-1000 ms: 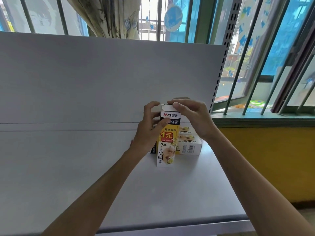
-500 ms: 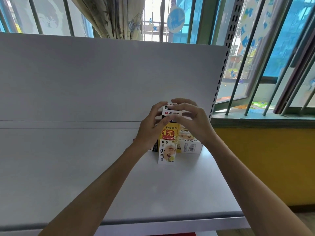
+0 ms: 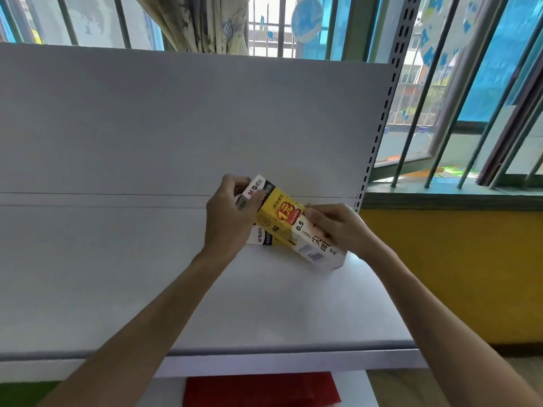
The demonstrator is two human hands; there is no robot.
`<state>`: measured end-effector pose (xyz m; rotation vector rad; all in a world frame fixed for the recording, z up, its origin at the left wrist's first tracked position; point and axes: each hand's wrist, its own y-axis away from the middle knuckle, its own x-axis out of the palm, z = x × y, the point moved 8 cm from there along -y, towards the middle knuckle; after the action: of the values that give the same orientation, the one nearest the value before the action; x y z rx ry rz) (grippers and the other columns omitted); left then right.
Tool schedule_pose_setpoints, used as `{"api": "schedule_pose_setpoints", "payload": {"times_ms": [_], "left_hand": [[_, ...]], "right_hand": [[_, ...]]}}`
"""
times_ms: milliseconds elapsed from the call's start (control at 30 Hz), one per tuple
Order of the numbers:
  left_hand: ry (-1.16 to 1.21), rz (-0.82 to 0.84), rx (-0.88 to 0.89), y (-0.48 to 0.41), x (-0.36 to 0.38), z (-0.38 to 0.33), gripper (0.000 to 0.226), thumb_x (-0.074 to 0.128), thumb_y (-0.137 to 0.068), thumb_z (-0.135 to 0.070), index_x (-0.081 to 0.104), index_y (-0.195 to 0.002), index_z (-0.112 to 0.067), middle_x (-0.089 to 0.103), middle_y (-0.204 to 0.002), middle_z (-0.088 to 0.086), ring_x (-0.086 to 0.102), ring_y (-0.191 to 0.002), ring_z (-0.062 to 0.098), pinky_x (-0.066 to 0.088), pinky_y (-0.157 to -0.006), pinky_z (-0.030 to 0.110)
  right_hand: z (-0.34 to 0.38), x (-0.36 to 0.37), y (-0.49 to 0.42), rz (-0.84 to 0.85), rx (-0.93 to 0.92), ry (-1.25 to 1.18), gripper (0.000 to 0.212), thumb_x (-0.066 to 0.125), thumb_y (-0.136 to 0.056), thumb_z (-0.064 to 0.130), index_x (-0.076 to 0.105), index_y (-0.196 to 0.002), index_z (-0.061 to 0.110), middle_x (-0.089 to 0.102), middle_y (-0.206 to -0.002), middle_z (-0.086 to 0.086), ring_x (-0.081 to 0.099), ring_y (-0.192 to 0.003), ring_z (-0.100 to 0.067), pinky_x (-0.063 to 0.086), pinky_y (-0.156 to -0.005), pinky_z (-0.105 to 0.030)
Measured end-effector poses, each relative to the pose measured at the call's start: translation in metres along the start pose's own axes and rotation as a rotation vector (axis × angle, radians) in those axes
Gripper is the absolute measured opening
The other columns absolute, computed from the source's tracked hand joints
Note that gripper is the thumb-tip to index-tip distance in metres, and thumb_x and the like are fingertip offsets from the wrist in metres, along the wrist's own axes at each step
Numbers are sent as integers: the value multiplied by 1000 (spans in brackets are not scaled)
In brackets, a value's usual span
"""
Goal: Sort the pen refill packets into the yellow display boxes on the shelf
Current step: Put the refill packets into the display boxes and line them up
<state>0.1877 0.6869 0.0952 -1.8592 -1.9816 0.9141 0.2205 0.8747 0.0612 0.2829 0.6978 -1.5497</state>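
Note:
A yellow display box (image 3: pixel 279 212) with a red price label and a white and black top flap is tilted to the left above the white shelf (image 3: pixel 147 274). My left hand (image 3: pixel 226 215) grips its flap end. My right hand (image 3: pixel 338 227) grips the white lower end printed 0.5. A second box (image 3: pixel 264 237) lies flat on the shelf just beneath, mostly hidden by the held box and my left hand. Whether there are refill packets inside the boxes cannot be seen.
The shelf's white back panel (image 3: pixel 176 127) rises behind the boxes, with a perforated upright (image 3: pixel 379 136) at its right edge. A barred window (image 3: pixel 458 98) and a yellow wall (image 3: pixel 449 274) lie to the right. A red sheet (image 3: pixel 258 389) lies below the shelf's front edge.
The box stood upright on the shelf with both hands at its top flap. Now it is lifted and tipped to the left, my right hand has moved down to its lower end.

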Motion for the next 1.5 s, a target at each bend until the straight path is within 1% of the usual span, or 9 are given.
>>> {"api": "schedule_pose_setpoints", "payload": {"times_ms": [233, 467, 633, 733, 800, 933, 1033, 1200, 1500], "left_hand": [[-326, 162, -316, 54, 5, 74, 37, 45, -95, -33, 55, -115, -3, 59, -87, 4, 52, -70, 14, 35, -50, 14], [-358, 237, -306, 58, 20, 68, 45, 60, -84, -43, 57, -115, -11, 64, -88, 1, 57, -72, 14, 37, -50, 16], [-418, 196, -338, 59, 19, 73, 47, 62, -78, -52, 60, -100, -11, 65, -89, 5, 60, -76, 20, 39, -51, 23], [-435, 242, -310, 57, 16, 72, 55, 63, -74, -57, 59, -108, -13, 67, -96, 4, 62, -82, 20, 50, -65, 31], [-411, 286, -314, 52, 12, 73, 57, 64, -74, -55, 58, -114, -15, 67, -105, 2, 62, -89, 17, 51, -74, 31], [-367, 353, -264, 39, 10, 75, 57, 66, -74, -51, 54, -118, -16, 58, -117, 1, 54, -103, 15, 45, -85, 31], [-338, 411, -139, 42, 22, 66, 64, 71, -73, -45, 49, -127, -18, 52, -123, -1, 46, -112, 16, 40, -91, 30], [-438, 502, 46, 54, 40, 60, 58, 67, -77, -47, 46, -127, -27, 47, -128, -9, 43, -114, 10, 39, -91, 28], [-537, 466, 60, 33, 44, 74, 55, 64, -81, -43, 45, -129, -26, 49, -130, -5, 43, -114, 16, 36, -92, 31]], "right_hand": [[-26, -2, 33, -15, 289, 564, 49, 41, -90, 57, 59, -115, 18, 66, -112, -1, 64, -85, -19, 55, -64, -33], [-52, 30, 39, -14, 334, 356, 69, 65, -80, 48, 31, -132, 19, 42, -130, -8, 49, -112, -23, 48, -94, -36], [-54, 27, 33, -107, 306, 34, 60, 79, -72, 22, 41, -118, 14, 51, -125, -8, 59, -101, -17, 55, -76, -21], [-46, 19, 32, -12, 317, 45, 56, 73, -76, 33, 46, -122, 14, 56, -124, -2, 57, -94, -12, 49, -68, -14], [-42, 5, 31, 16, 362, 205, 57, 59, -80, 53, 54, -123, 16, 55, -122, 0, 56, -97, -17, 49, -77, -26], [-16, -38, 2, -292, 255, 569, 47, 59, -81, 54, 64, -112, 19, 47, -135, -5, 45, -120, -23, 41, -91, -35], [-7, -16, -35, -90, 118, 568, 39, 68, -82, 30, 59, -119, 22, 53, -131, 2, 51, -107, -14, 37, -80, -18], [-31, 29, -71, 247, 119, 769, 49, 68, -78, 31, 53, -123, 19, 55, -121, 0, 51, -108, -19, 43, -93, -35], [-20, -3, -80, -87, 59, 578, 48, 75, -68, 32, 50, -106, 18, 51, -106, -2, 52, -96, -19, 47, -81, -35]]}}
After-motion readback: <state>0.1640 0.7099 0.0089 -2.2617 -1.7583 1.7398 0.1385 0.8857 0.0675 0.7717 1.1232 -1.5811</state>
